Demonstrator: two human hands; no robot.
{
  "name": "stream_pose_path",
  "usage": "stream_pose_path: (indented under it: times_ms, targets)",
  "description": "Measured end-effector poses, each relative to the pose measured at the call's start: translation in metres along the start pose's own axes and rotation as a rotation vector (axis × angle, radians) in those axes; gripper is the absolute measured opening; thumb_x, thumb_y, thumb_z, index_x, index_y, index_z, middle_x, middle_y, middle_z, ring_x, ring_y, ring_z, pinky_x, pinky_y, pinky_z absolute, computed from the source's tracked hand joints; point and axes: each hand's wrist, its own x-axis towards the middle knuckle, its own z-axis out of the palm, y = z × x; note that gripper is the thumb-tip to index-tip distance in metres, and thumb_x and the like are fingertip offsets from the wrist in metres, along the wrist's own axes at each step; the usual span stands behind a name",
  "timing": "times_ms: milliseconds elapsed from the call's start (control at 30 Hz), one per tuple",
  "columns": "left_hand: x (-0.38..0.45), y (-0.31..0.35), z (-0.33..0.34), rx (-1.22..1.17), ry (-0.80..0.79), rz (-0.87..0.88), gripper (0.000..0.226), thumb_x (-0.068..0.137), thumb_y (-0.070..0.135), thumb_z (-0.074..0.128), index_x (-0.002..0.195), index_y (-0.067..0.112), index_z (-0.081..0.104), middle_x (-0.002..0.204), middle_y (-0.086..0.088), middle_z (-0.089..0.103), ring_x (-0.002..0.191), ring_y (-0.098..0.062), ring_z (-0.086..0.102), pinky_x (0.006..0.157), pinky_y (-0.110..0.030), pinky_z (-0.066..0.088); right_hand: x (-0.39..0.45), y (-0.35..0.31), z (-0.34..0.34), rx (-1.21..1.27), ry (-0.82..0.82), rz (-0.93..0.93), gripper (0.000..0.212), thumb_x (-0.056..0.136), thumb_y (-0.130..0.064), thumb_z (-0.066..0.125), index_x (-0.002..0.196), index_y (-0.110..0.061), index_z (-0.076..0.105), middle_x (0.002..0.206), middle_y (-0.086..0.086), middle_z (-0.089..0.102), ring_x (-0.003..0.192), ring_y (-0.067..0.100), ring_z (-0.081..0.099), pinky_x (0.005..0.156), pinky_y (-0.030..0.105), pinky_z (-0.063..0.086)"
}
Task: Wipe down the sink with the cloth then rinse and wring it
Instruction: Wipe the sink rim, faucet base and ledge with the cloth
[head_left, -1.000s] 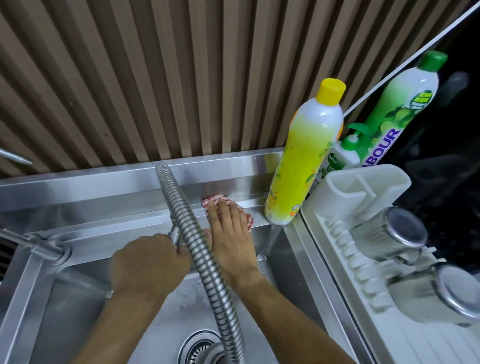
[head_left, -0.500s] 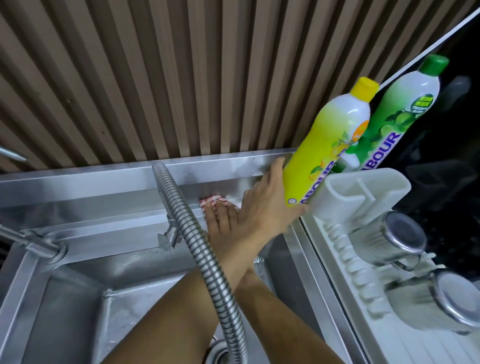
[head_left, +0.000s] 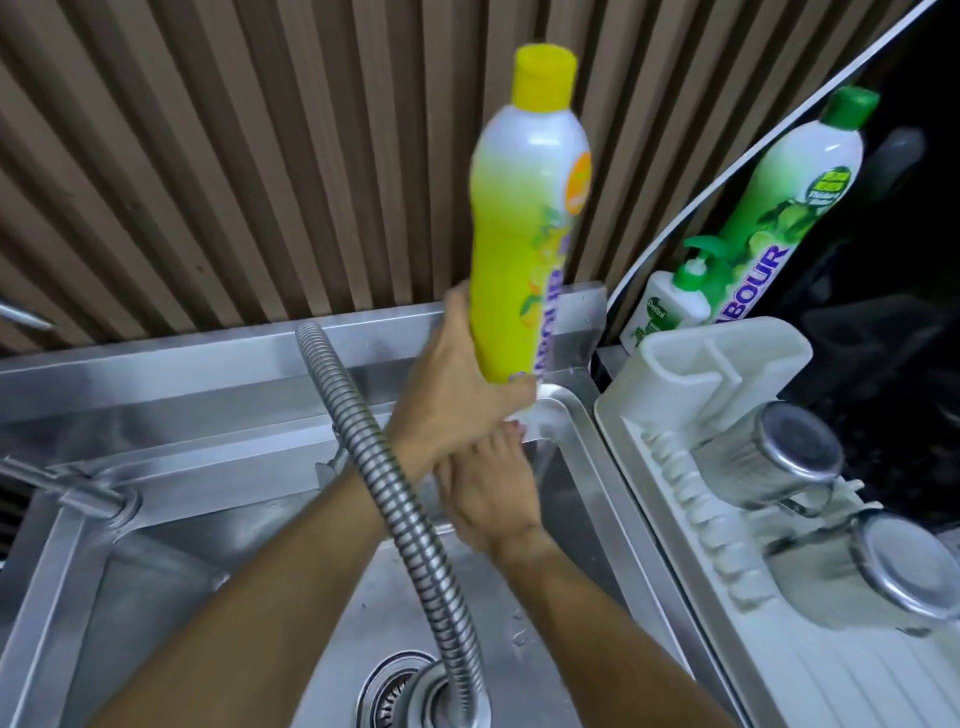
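L hand's fingers (head_left: 519, 388) are clamped round the base of the yellow bottle (head_left: 524, 223), holding it upright and lifted clear of the sink ledge (head_left: 566, 410), centre frame. L hand (head_left: 452, 395) crosses over the R hand (head_left: 488, 493), which lies flat just below, fingers pointing toward the ledge corner. R fingers' state can't be told, since they're tucked under the L wrist. The cloth itself is hidden; prob. under the R fingers at the ledge, centre-right. Steel hose (head_left: 395, 499) runs down across the L forearm to the sink (head_left: 156, 571) drain at bottom. Step in hand, by judgement: wiping the ledge where the bottle stood. Next calls for sweeping that corner w/ the cloth, then setting the bottle back.
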Motion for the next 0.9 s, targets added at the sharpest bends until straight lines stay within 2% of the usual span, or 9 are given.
stream_pose_path:
  times_ms: [167,267,400,500,600,667,767,833,900]
  targets:
    - [-0.035,-0.023,-0.032,0.082,0.172,-0.103,0.090,0.058,0.037,0.089,0.130,0.023,0.037,0.117,-0.002,0.062,0.103,-0.026,0.063,0.082,-0.036,0.051,0.012,0.026,-0.008,-0.085,0.005,0.327,0.063,0.101,-0.039,0.029,0.151,-0.004,0.046,0.155,0.022,0.046,0.142,0.041,0.044,0.122,0.053,0.030]
    - [-0.055,-0.034,-0.024,0.111,0.240,-0.136,0.083,0.059,0.039,0.092,0.118,0.033,0.033,0.115,0.001,0.061,0.104,-0.024,0.064,0.078,-0.030,0.044,0.014,0.004,-0.007,0.035,-0.110,0.160,0.069,0.097,-0.035,0.027,0.158,-0.003,0.033,0.164,0.020,0.032,0.152,0.039,0.029,0.126,0.052,0.017]
    - [-0.072,-0.028,-0.010,0.083,0.394,-0.081,0.086,0.069,0.024,0.092,0.099,0.057,0.018,0.099,0.020,0.051,0.092,-0.011,0.053,0.082,-0.025,0.038,0.008,0.048,-0.015,0.013,-0.083,-0.116,0.056,0.106,-0.032,0.030,0.157,-0.011,0.038,0.163,0.010,0.039,0.150,0.032,0.035,0.125,0.049,0.024]
    - [-0.067,-0.033,-0.003,0.027,0.456,-0.109,0.077,0.070,0.019,0.089,0.110,0.042,0.028,0.098,0.027,0.045,0.086,0.004,0.046,0.076,-0.020,0.039,0.016,0.060,-0.016,-0.053,-0.053,0.171,0.058,0.103,-0.025,0.034,0.155,0.000,0.038,0.160,0.020,0.039,0.148,0.037,0.037,0.125,0.051,0.024]
    - [-0.058,-0.044,0.004,-0.028,0.484,-0.161,0.078,0.065,0.031,0.085,0.122,0.040,0.032,0.114,0.001,0.060,0.100,-0.015,0.060,0.089,-0.037,0.053,0.025,0.032,-0.012,0.133,-0.066,0.300,0.056,0.094,-0.011,0.048,0.148,0.000,0.045,0.148,0.021,0.050,0.136,0.040,0.046,0.116,0.046,0.028]
    - [-0.058,-0.052,0.007,-0.027,0.449,-0.186,0.090,0.067,0.033,0.087,0.137,0.019,0.034,0.127,-0.011,0.060,0.112,-0.027,0.062,0.095,-0.047,0.053,0.029,0.016,-0.020,0.336,0.026,0.344,0.042,0.096,-0.014,0.047,0.136,-0.012,0.057,0.129,0.012,0.059,0.119,0.034,0.053,0.101,0.042,0.035]
    - [-0.061,-0.064,0.007,-0.033,0.397,-0.213,0.093,0.070,0.031,0.092,0.142,0.012,0.035,0.128,-0.010,0.062,0.113,-0.027,0.063,0.095,-0.048,0.053,0.045,0.011,-0.042,0.712,0.412,0.502,0.036,0.106,-0.016,0.038,0.138,-0.012,0.055,0.130,0.005,0.055,0.120,0.015,0.049,0.106,0.025,0.037]
    - [-0.060,-0.067,0.006,-0.065,0.386,-0.219,0.092,0.070,0.036,0.091,0.141,0.015,0.037,0.126,-0.006,0.064,0.112,-0.024,0.064,0.095,-0.047,0.054,0.061,0.009,-0.051,0.697,0.564,0.398,0.040,0.108,-0.008,0.039,0.146,-0.009,0.049,0.142,0.004,0.051,0.132,0.012,0.044,0.113,0.027,0.033]
    - [-0.060,-0.067,0.007,-0.107,0.379,-0.227,0.092,0.067,0.044,0.088,0.141,0.018,0.038,0.127,-0.004,0.064,0.114,-0.022,0.065,0.096,-0.046,0.054,0.077,0.004,-0.049,0.538,0.411,0.087,0.050,0.103,-0.002,0.045,0.153,-0.006,0.043,0.159,0.010,0.042,0.151,0.021,0.031,0.123,0.043,0.026]
